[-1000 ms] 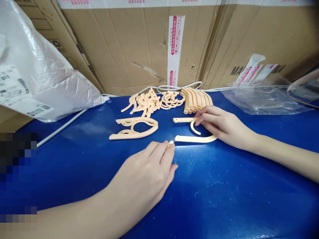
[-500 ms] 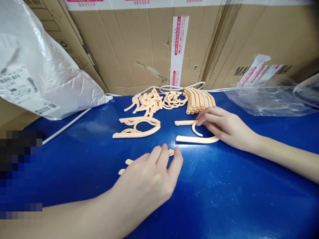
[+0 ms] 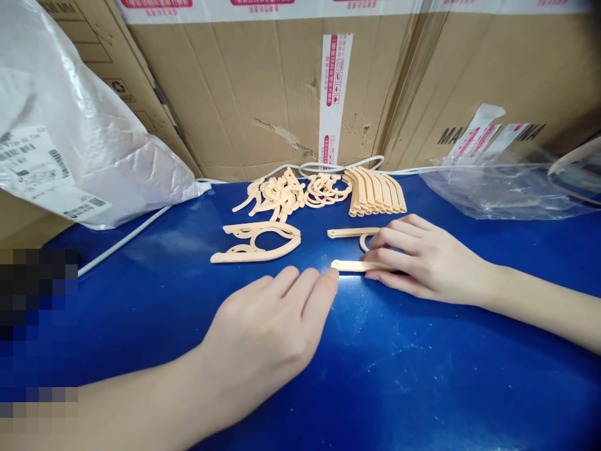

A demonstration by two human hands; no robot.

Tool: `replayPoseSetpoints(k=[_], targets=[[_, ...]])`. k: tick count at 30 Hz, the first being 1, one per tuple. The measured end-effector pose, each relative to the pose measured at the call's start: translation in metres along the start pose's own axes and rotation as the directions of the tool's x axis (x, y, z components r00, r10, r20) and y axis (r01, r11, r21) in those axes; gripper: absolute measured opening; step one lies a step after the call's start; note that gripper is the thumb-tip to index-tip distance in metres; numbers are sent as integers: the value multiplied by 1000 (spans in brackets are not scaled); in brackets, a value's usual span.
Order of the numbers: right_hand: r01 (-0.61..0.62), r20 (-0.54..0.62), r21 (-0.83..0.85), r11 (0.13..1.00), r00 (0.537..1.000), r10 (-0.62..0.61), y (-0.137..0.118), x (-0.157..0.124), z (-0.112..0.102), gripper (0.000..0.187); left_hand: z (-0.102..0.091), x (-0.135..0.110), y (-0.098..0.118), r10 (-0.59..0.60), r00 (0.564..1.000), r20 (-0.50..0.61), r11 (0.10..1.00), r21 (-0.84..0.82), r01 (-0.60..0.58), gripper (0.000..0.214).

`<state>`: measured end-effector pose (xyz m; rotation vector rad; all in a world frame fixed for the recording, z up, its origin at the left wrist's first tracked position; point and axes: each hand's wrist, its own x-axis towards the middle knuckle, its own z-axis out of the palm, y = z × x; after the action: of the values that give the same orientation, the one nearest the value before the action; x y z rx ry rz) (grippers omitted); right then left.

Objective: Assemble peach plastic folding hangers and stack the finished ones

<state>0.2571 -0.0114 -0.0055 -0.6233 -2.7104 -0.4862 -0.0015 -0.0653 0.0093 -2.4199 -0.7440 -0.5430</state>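
Observation:
My right hand (image 3: 417,260) is closed, with thumb and forefinger around a cream plastic hanger arm (image 3: 354,266) that lies level above the blue tabletop. Just behind its fingers are a second straight hanger arm (image 3: 350,233) and a curved hook (image 3: 364,243), partly covered. My left hand (image 3: 277,319) is curled shut, palm down, its fingertips close to the near end of the hanger arm. The cream hanger part seen in it earlier is now hidden by the hand. Left of centre lies a folded plastic hanger (image 3: 263,255).
Behind, a heap of small cream parts (image 3: 282,191), several hooks (image 3: 323,191) and a row of hanger arms (image 3: 375,191) lie side by side. Cardboard boxes (image 3: 244,81) wall off the back. A silvery parcel bag (image 3: 107,144), a white cable (image 3: 126,238) and clear plastic (image 3: 498,194) flank them.
My right hand has come nearer and taken the lower hanger arm between its fingers. My left hand has turned and shifted slightly left, covering the part whose ends stuck out before.

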Motion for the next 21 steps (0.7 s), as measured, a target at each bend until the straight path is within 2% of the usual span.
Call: replayPoseSetpoints(k=[3, 7, 11, 14, 21], targets=[[61, 20, -7, 998, 998, -61, -2, 0, 0, 18, 9, 3, -6, -88, 995, -44, 995, -45, 86, 21], [108, -13, -34, 994, 994, -108, -4, -1, -1, 15, 19, 4, -8, -253, 966, 50, 955, -149, 258, 23], [102, -17, 1, 995, 995, -102, -7, -2, -2, 15, 22, 3, -8, -239, 959, 151, 929, -252, 271, 21], [94, 1, -16, 995, 996, -94, -9, -2, -2, 14, 23, 4, -9, -223, 961, 164, 897, -350, 268, 24], [88, -65, -144, 986, 993, -98, -12, 1, -4, 14, 30, 3, -15, -256, 926, 279, 734, -567, 374, 29]])
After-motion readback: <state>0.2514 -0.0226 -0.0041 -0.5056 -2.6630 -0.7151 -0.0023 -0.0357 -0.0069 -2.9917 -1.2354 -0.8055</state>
